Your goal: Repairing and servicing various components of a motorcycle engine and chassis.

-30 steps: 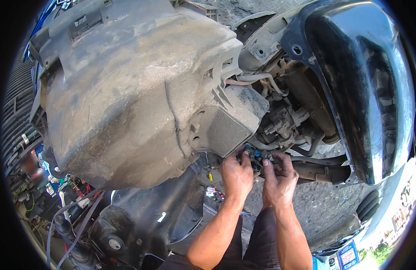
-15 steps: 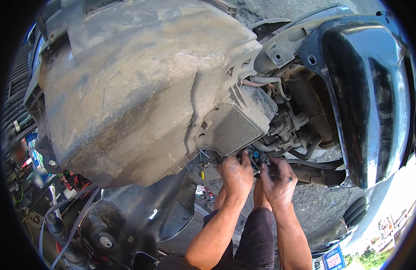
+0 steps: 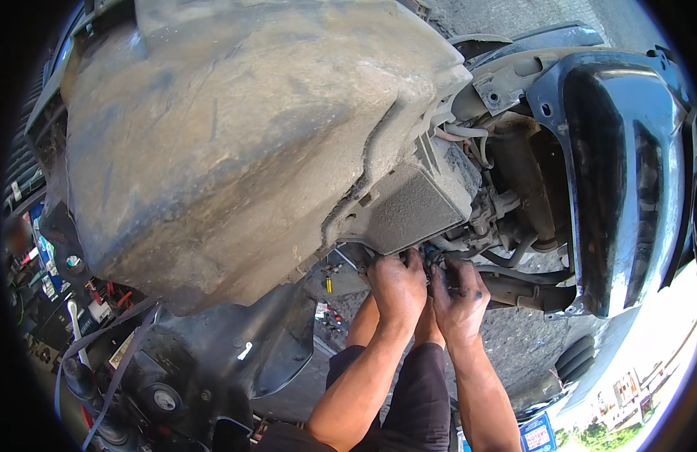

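Observation:
My left hand (image 3: pixel 396 292) is closed at a small dark fitting with blue parts (image 3: pixel 431 255), just below the lower edge of a large dusty plastic shell (image 3: pixel 235 128). My right hand (image 3: pixel 457 297) pinches at that same fitting from the right, its thumb upright and fingers bent, partly hiding it. Grimy hoses and metal parts (image 3: pixel 488 207) sit just above and right of my fingers, beside a dark cylindrical housing (image 3: pixel 540 188).
A glossy black body panel (image 3: pixel 612 181) stands on the right. Below left lie black plastic panels (image 3: pixel 273 346), grey straps (image 3: pixel 141 335), a wrench (image 3: pixel 74 320) and mixed tools. A yellow-handled tool (image 3: pixel 329 285) rests on rough pavement (image 3: pixel 536 346) beyond my legs.
The view has shifted, so the upper part of the plastic shell and hoses sit farther right in the picture. My hands stay at the blue fitting, the right slightly farther left in view.

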Tool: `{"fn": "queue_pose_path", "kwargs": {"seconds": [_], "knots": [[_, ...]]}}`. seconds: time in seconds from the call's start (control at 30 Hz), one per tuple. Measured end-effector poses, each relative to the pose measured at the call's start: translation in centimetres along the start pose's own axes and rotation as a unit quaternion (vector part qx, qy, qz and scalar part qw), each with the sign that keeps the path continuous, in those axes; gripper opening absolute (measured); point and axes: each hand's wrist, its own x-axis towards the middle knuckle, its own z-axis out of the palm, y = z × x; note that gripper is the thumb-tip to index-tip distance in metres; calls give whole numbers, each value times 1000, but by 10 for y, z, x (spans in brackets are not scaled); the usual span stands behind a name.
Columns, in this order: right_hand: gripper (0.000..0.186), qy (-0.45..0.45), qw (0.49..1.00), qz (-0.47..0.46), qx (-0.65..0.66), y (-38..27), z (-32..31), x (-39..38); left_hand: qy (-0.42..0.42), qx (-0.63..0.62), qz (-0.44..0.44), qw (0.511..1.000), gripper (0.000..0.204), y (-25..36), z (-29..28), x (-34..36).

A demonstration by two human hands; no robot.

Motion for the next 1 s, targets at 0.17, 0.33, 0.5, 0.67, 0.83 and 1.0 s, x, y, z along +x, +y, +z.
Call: {"fn": "queue_pose_path", "kwargs": {"seconds": [0.17,0.33,0.5,0.67,0.83,1.0], "knots": [[22,-9,1000,-15,-17,2,1,-1,-8,-14,-6,1000,16,0,0,1],[21,11,999,32,5,-2,9,-5,43,-32,33,998,32,-2,-3,2],[21,15,999,27,-6,-1,9,-3,13,-34,23,999,31,2,-2,3],[20,11,999,36,4,-7,7,-1,-4,-32,-1,999,22,7,-7,2],[20,-9,997,73,16,-9,6,0,-25,-40,-20,999,16,7,-7,2],[20,-28,999,-4,-38,-9,4,6,-26,-35,-25,999,16,6,-6,2]]}}
